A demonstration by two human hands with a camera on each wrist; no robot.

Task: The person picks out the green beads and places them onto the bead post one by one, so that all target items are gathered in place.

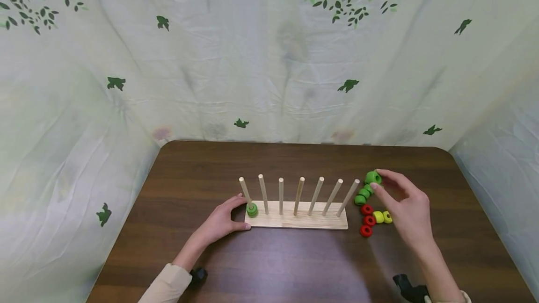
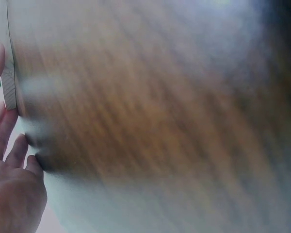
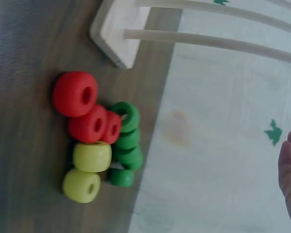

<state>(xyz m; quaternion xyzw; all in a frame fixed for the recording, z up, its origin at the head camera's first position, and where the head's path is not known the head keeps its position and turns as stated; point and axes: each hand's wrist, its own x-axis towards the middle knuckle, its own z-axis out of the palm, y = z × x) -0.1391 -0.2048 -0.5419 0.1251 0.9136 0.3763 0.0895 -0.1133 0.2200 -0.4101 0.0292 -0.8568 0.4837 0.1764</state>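
Note:
A pale wooden peg board [image 1: 294, 221] with a row of upright pegs stands on the table. Green beads [image 1: 251, 210] sit at the foot of its leftmost peg. My left hand [image 1: 219, 222] grips the board's left end, thumb at the front edge and fingers behind; in the left wrist view this hand [image 2: 17, 194] shows at the left edge. Right of the board, my right hand [image 1: 406, 205] pinches a green bead [image 1: 373, 177] between thumb and fingers. Below that bead lie several green beads [image 3: 128, 141], red beads [image 3: 75, 93] and two yellow beads [image 3: 92, 157], close together.
The brown wooden table [image 1: 294, 265] has a far edge behind the board. A pale cloth [image 1: 252, 60] printed with leaves and birds hangs around the back and sides. Dark straps [image 1: 410, 289] with cameras are at the wrists.

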